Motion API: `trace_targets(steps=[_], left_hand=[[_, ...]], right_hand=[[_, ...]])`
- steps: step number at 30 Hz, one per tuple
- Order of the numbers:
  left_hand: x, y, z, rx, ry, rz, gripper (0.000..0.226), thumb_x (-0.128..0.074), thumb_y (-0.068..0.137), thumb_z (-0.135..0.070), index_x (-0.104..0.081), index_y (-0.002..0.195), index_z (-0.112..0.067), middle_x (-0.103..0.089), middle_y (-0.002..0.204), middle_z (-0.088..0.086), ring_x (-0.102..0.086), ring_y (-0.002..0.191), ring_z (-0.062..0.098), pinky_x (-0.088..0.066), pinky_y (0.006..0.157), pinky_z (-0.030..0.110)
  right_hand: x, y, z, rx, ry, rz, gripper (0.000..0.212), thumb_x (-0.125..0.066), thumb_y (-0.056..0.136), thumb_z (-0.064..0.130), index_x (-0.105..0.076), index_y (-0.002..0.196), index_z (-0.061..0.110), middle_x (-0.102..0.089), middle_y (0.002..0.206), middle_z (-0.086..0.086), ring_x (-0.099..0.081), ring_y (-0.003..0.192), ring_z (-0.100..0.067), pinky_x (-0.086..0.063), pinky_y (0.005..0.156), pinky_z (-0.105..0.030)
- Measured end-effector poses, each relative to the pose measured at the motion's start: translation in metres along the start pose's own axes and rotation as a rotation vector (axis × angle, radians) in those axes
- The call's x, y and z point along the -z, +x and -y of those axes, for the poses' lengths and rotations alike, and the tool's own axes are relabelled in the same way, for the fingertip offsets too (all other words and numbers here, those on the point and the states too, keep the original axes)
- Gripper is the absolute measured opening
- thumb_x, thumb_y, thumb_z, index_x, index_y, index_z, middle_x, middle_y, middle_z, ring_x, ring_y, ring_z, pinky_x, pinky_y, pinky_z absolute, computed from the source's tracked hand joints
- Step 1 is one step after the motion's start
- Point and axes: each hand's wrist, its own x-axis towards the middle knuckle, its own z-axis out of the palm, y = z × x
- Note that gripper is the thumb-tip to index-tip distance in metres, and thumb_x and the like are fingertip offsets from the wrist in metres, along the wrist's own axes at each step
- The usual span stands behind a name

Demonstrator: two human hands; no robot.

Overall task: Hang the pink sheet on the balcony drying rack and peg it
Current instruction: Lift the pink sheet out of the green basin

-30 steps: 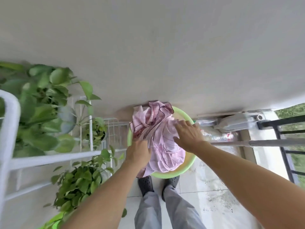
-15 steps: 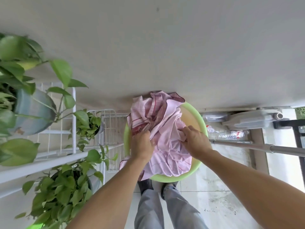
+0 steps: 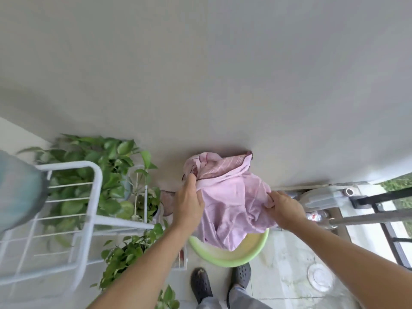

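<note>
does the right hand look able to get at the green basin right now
Probably not without letting go: the right hand pinches the pink sheet, and the left hand grips it too. The green basin sits just below, near rim bare, sheet folds hanging over it.

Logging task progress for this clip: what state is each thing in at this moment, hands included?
pink sheet: bunched, held up by both hands, lower end hanging into the basin, not hung or pegged.
green basin: upright on the floor, holding the sheet's lower end.
left hand: grips the sheet's upper left folds.
right hand: pinches the sheet's right side.
white rack: upright at the left, sheet not on it.
</note>
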Motion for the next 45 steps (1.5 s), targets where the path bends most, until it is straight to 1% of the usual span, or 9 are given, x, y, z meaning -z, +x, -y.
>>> trace_targets(steps=[8,11,14,19,24,28,34,41,45], left_hand=[[0.083,0.001,-0.069,-0.404,-0.021,-0.067,0.03,-0.046,0.086,0.002,-0.051,0.114,-0.006,-0.06,0.083,0.009,-0.055,0.076,0.037,-0.045,0.063,0.044],[0.109,-0.014,-0.081,-0.534,-0.055,-0.06,0.027,-0.043,0.082,0.004,-0.051,0.106,-0.006,-0.054,0.077,0.001,-0.053,0.071,0.031,-0.036,0.06,0.036],[0.139,-0.019,-0.069,-0.57,-0.068,-0.081,0.017,-0.043,0.082,0.004,-0.049,0.093,-0.008,-0.051,0.07,-0.001,-0.052,0.064,0.032,-0.035,0.055,0.037],[0.158,-0.03,-0.041,-0.476,-0.076,-0.008,0.023,-0.066,0.087,-0.018,-0.053,0.106,-0.016,-0.062,0.099,0.0,-0.06,0.088,0.021,-0.049,0.073,0.034],[0.143,-0.045,-0.026,-0.329,0.085,0.175,0.094,-0.071,0.078,-0.054,-0.024,0.15,-0.017,-0.036,0.147,0.004,-0.041,0.134,0.023,-0.039,0.105,0.039],[0.129,-0.038,-0.019,-0.208,0.092,0.389,0.119,-0.078,0.064,-0.063,-0.011,0.154,-0.024,-0.026,0.156,0.002,-0.03,0.141,0.024,-0.032,0.112,0.044],[0.108,-0.03,-0.075,-0.335,-0.123,0.368,0.013,-0.056,0.087,-0.029,-0.064,0.09,-0.019,-0.069,0.089,0.0,-0.067,0.084,0.023,-0.053,0.074,0.036],[0.109,-0.015,-0.098,-0.277,-0.493,0.141,0.02,-0.04,0.087,-0.015,-0.057,0.077,-0.011,-0.066,0.081,0.009,-0.065,0.083,0.032,-0.05,0.074,0.042],[0.142,-0.007,-0.142,-0.277,-0.667,0.044,0.029,-0.04,0.091,-0.031,-0.062,0.094,-0.013,-0.069,0.091,0.012,-0.064,0.086,0.022,-0.051,0.077,0.04]], right_hand=[[0.114,-0.017,0.077,0.315,0.112,-0.201,0.122,-0.086,0.062,0.048,-0.005,0.153,0.037,-0.023,0.156,-0.002,-0.049,0.127,-0.03,-0.045,0.099,-0.041],[0.129,-0.032,0.115,0.362,0.142,-0.179,0.084,-0.078,0.074,0.043,-0.036,0.147,0.032,-0.033,0.154,-0.001,-0.051,0.126,-0.03,-0.043,0.1,-0.039],[0.142,-0.063,0.137,0.319,0.298,-0.337,0.032,-0.052,0.076,0.035,-0.066,0.099,0.018,-0.069,0.106,-0.006,-0.064,0.098,-0.03,-0.046,0.075,-0.036],[0.192,-0.117,0.167,0.296,0.63,-0.611,0.032,-0.044,0.06,0.018,-0.063,0.086,0.015,-0.069,0.076,-0.005,-0.063,0.075,-0.022,-0.049,0.066,-0.034],[0.226,-0.173,0.179,0.278,0.796,-0.708,0.029,-0.05,0.072,-0.005,-0.061,0.08,0.02,-0.061,0.067,0.01,-0.053,0.061,0.001,-0.043,0.054,-0.017],[0.259,-0.211,0.177,0.33,1.027,-0.791,0.034,-0.041,0.08,-0.009,-0.062,0.072,0.017,-0.063,0.063,0.001,-0.061,0.059,-0.013,-0.049,0.052,-0.029],[0.323,-0.25,0.167,0.407,1.174,-0.989,0.035,-0.039,0.085,-0.008,-0.066,0.076,0.012,-0.065,0.067,-0.01,-0.063,0.063,-0.026,-0.05,0.052,-0.037],[0.323,-0.246,0.102,0.09,1.155,-1.017,0.043,-0.027,0.08,-0.008,-0.066,0.082,0.01,-0.06,0.057,-0.008,-0.053,0.038,-0.018,-0.04,0.039,-0.023],[0.323,-0.233,0.065,-0.089,0.814,-0.994,0.045,-0.034,0.071,0.007,-0.064,0.105,0.01,-0.07,0.088,-0.015,-0.067,0.072,-0.029,-0.058,0.057,-0.041]])
